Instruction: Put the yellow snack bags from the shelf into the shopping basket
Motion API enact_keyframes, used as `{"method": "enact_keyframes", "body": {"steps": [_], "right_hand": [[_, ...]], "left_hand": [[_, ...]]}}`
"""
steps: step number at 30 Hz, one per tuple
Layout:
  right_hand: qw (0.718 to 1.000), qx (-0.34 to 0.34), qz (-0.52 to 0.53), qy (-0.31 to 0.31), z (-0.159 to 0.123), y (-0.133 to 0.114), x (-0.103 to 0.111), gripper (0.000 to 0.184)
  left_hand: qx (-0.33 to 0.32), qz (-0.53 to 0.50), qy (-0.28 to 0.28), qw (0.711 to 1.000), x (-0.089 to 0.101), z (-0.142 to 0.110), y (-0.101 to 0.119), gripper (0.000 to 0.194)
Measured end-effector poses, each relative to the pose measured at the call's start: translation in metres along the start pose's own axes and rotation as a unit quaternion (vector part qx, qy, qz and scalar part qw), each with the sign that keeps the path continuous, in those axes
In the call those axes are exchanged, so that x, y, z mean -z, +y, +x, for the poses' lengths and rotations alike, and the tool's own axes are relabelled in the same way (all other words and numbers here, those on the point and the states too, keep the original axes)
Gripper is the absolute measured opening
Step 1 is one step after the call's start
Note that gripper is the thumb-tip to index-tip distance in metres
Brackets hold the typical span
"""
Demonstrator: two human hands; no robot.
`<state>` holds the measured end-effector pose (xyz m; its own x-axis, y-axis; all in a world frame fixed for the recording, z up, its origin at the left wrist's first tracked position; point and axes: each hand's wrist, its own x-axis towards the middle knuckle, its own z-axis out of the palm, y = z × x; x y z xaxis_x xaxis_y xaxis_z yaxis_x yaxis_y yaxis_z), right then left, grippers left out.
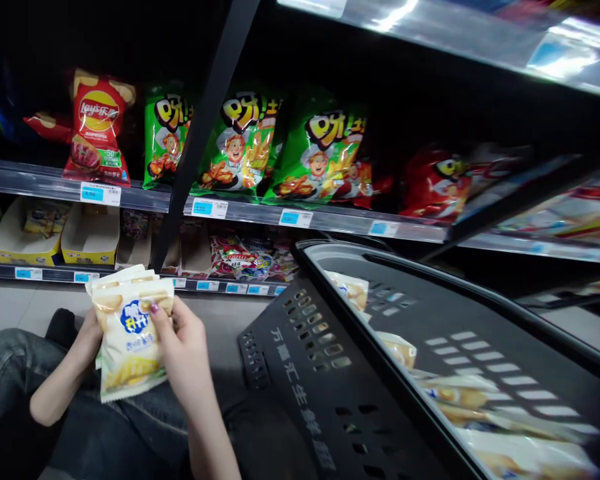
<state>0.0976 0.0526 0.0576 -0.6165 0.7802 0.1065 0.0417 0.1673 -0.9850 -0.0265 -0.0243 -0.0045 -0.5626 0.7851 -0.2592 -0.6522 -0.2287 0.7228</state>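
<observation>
A small stack of cream-coloured snack packets (130, 347) with a blue logo is held upright over my lap. My right hand (185, 340) pinches the front packet at its right edge, thumb on the face. Behind the left edge of the stack, my left hand (87, 340) grips it; most of its fingers are hidden. To the right stands a dark grey shopping basket (290, 373) with white lettering on its side. Similar cream packets (460, 393) lie inside it, partly hidden by the rim.
The shelf ahead carries a red chip bag (97, 130) and several green snack bags (315, 160). On the bottom shelf are yellow-and-white cardboard trays (90, 240) and colourful small packets (240, 257). A dark slanted post (205, 120) crosses the shelf front.
</observation>
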Motion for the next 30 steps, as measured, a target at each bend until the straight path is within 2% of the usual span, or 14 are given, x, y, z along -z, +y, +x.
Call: {"method": "enact_keyframes", "body": {"steps": [3, 5, 7, 10, 13, 16, 20, 23, 25, 26, 28, 30], "right_hand": [[0.987, 0.005, -0.145, 0.063, 0.003, 0.009, -0.015, 0.024], [0.976, -0.003, -0.200, 0.092, 0.004, 0.013, -0.018, 0.025], [0.969, -0.003, -0.224, 0.104, 0.005, 0.014, -0.018, 0.025], [0.959, 0.003, -0.256, 0.118, 0.005, 0.014, -0.016, 0.027], [0.936, 0.007, -0.325, 0.135, 0.004, 0.015, -0.019, 0.031], [0.922, 0.014, -0.364, 0.131, 0.000, 0.013, -0.025, 0.031], [0.959, 0.073, -0.260, 0.083, -0.001, 0.005, -0.019, 0.026], [0.973, 0.086, -0.160, 0.143, 0.007, 0.009, 0.001, 0.024], [0.977, 0.029, -0.113, 0.181, 0.016, 0.020, 0.014, 0.022], [0.982, -0.012, -0.084, 0.166, 0.021, 0.026, 0.019, 0.025], [0.993, -0.078, -0.024, 0.088, 0.028, 0.038, 0.024, 0.030], [0.995, -0.094, 0.016, 0.009, 0.032, 0.045, 0.022, 0.030]], "left_hand": [[0.010, 0.020, 0.018, 1.000, -0.003, -0.002, -0.004, 0.043], [0.040, -0.009, 0.016, 0.999, -0.008, -0.005, -0.004, 0.045], [0.062, -0.063, -0.001, 0.996, -0.011, -0.008, -0.003, 0.049], [0.054, -0.113, -0.057, 0.991, -0.010, -0.010, -0.006, 0.063], [0.045, -0.085, -0.087, 0.992, -0.003, -0.010, -0.010, 0.063], [0.074, -0.028, -0.049, 0.996, 0.000, -0.009, -0.010, 0.056], [0.087, -0.030, -0.006, 0.996, -0.001, -0.005, -0.003, 0.041], [0.113, -0.059, 0.031, 0.991, 0.004, -0.003, 0.002, 0.023], [0.133, -0.082, 0.031, 0.987, 0.010, -0.002, 0.003, 0.019], [0.139, -0.097, 0.018, 0.985, 0.013, -0.001, 0.003, 0.020], [0.149, -0.124, -0.020, 0.981, 0.018, -0.001, 0.002, 0.022], [0.161, -0.143, -0.049, 0.975, 0.022, 0.000, 0.002, 0.023]]}}
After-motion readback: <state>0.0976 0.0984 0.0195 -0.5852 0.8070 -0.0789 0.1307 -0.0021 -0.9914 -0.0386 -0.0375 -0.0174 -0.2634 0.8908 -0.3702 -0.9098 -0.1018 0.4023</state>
